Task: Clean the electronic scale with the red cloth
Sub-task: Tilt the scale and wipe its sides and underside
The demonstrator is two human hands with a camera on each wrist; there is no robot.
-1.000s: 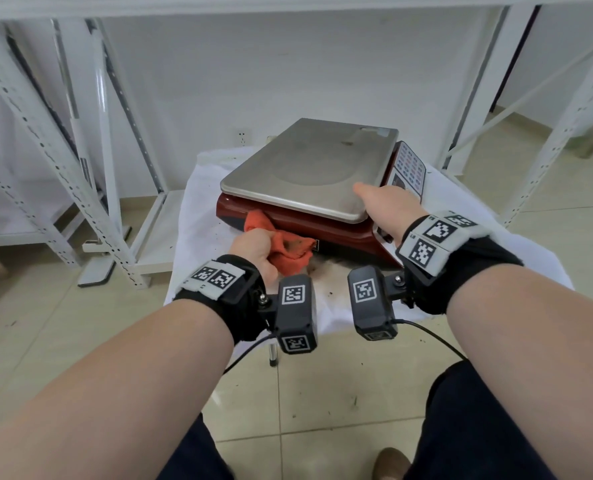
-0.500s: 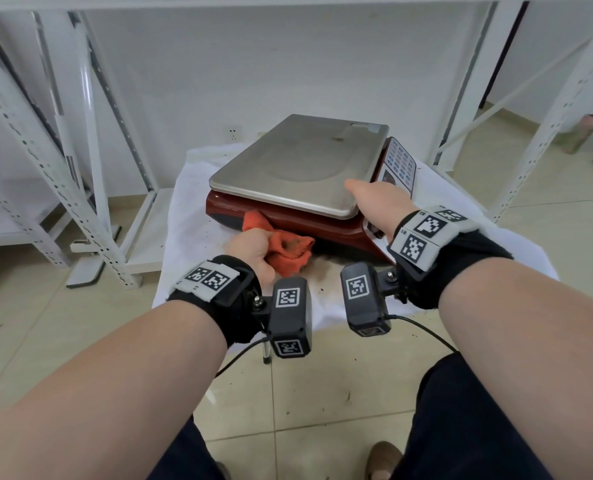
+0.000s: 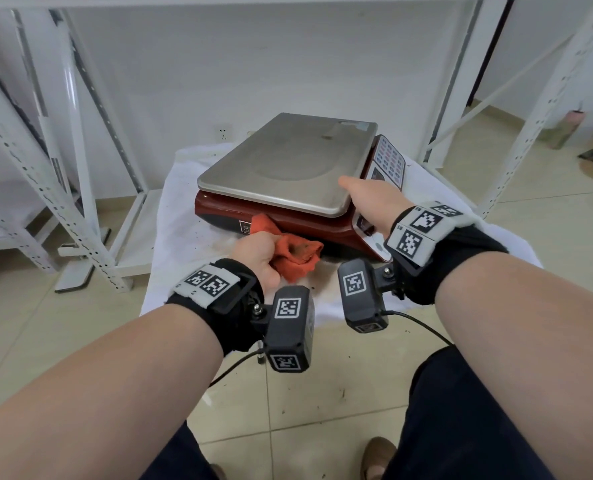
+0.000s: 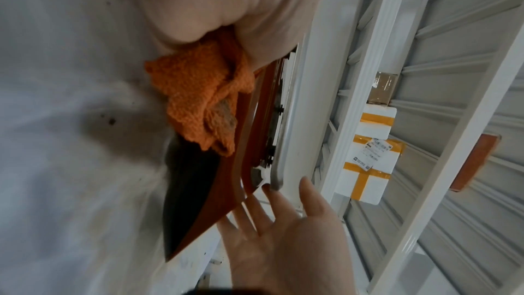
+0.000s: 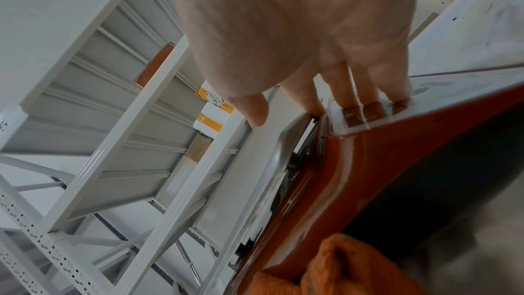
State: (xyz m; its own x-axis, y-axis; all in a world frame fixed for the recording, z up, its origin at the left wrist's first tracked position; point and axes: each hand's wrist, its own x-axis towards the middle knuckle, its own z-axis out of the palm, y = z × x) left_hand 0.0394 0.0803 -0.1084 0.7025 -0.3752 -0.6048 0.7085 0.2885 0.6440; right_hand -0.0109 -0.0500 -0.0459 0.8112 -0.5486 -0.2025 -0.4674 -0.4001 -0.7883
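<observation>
White-draped table, shelving racks behind

White shelving racks; taped boxes (on shelves); stained white cover.

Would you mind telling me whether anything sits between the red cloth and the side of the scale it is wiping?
Nothing visible does: the red cloth, gripped by the left hand, already presses against the electronic scale body's near side.

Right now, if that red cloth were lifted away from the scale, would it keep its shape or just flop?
It would probably flop: the red cloth is bunched in soft folds where the left hand grips it. It looks light, since loose corners stick out unsupported. Its nubby weave, seen in the left wrist view, suggests it would not slip easily.
</observation>
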